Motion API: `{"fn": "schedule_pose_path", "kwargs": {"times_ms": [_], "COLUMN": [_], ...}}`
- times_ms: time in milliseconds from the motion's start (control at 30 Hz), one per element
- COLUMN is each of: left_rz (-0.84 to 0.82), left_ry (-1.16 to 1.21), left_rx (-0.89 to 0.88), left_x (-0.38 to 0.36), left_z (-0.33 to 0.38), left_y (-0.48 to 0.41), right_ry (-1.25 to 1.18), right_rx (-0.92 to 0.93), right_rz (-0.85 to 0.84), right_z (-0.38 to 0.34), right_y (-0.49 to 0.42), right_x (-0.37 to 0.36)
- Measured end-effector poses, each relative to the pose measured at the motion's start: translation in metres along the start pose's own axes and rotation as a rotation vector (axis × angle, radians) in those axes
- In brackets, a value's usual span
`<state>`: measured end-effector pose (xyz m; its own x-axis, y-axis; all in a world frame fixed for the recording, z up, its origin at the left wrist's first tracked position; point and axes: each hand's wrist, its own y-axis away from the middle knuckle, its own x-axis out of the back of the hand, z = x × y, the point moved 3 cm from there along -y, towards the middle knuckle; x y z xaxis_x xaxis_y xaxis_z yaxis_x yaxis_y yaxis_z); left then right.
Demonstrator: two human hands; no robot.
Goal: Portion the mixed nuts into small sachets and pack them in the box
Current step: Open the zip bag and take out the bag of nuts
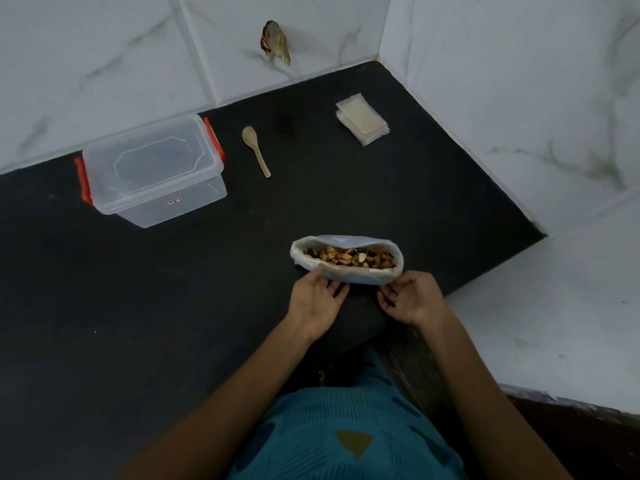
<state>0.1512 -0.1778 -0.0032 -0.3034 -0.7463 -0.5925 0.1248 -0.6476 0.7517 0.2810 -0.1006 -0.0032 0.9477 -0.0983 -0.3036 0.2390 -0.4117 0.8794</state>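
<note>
Directly in front of me the bag of mixed nuts (pixel 346 278) stands on the black countertop (pixel 156 306), its mouth spread wide so the nuts (pixel 349 257) show in a long oval. It sits close to the counter's near right edge, where the black top stops against the white tiled wall (pixel 519 98). On the other sides, a broad stretch of dark surface lies to its left and behind it.

My left hand (pixel 317 301) is at the bag's near left side, palm turned up. Its fingers are loosely spread and fairly straight, and the thumb rests against the rim. My right hand (pixel 414 299) is at the near right corner with its fingers curled inward. I cannot tell whether they pinch the plastic or only touch it. The two hands are apart, with the bag's near wall spanning the gap between them, and the bag lies just beyond my fingertips.

Farther back, well apart from the bag, a wooden spoon (pixel 255 150) lies on the counter with its bowl toward the wall. To its left stands the clear plastic box (pixel 156 171) with its lid on and orange clips at both ends. Near the back right corner lies a stack of small sachets (pixel 363 118), close to the tiles.
</note>
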Motion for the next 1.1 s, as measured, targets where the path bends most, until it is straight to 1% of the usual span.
{"fn": "schedule_pose_path", "kwargs": {"times_ms": [100, 233, 300, 367, 433, 500, 567, 600, 667, 700, 767, 867, 933, 1033, 1100], "left_rz": [0.013, 0.156, 0.19, 0.255, 0.334, 0.391, 0.379, 0.35, 0.318, 0.316, 0.336, 0.353, 0.318, 0.261, 0.162], "left_ry": [-0.213, -0.52, -0.645, -0.695, -0.812, -1.052, -1.254, -1.348, -1.493, -1.512, -1.464, -1.331, -1.303, -1.5, -1.667], "left_rx": [0.014, 0.077, 0.066, 0.01, -0.15, -0.384, -0.588, -0.654, -0.721, -0.728, -0.727, -0.716, -0.7, -0.759, -0.803], "left_x": [0.002, 0.009, 0.011, 0.015, 0.02, 0.022, 0.019, 0.016, 0.013, 0.013, 0.014, 0.015, 0.017, 0.017, 0.013], "left_z": [0.009, 0.017, 0.02, 0.026, 0.035, 0.046, 0.056, 0.06, 0.066, 0.07, 0.075, 0.079, 0.077, 0.075, 0.075], "left_y": [0.002, 0.003, 0.005, 0.006, 0.006, 0.003, 0.002, 0.001, 0.0, -0.001, -0.001, -0.004, -0.009, -0.012, -0.011], "right_ry": [0.139, 0.431, 0.6, 0.73, 0.764, 0.866, 1.005, 1.049, 1.11, 1.137, 1.145, 1.033, 1.05, 1.252, 1.363], "right_rx": [0.084, 0.292, 0.389, 0.499, 0.564, 0.637, 0.749, 0.791, 0.824, 0.819, 0.77, 0.654, 0.661, 0.688, 0.785], "right_rz": [-0.011, 0.01, 0.112, 0.219, 0.198, 0.187, 0.255, 0.279, 0.296, 0.301, 0.304, 0.293, 0.309, 0.317, 0.223], "right_z": [-0.006, -0.015, -0.02, -0.026, -0.027, -0.027, -0.028, -0.03, -0.033, -0.036, -0.044, -0.049, -0.049, -0.046, -0.044], "right_y": [0.001, 0.005, 0.004, 0.003, 0.004, 0.006, 0.008, 0.009, 0.009, 0.008, 0.005, 0.001, -0.001, -0.001, 0.001], "right_x": [0.01, 0.018, 0.023, 0.027, 0.024, 0.016, 0.008, 0.005, 0.001, 0.002, 0.006, 0.009, 0.008, 0.004, -0.001]}}
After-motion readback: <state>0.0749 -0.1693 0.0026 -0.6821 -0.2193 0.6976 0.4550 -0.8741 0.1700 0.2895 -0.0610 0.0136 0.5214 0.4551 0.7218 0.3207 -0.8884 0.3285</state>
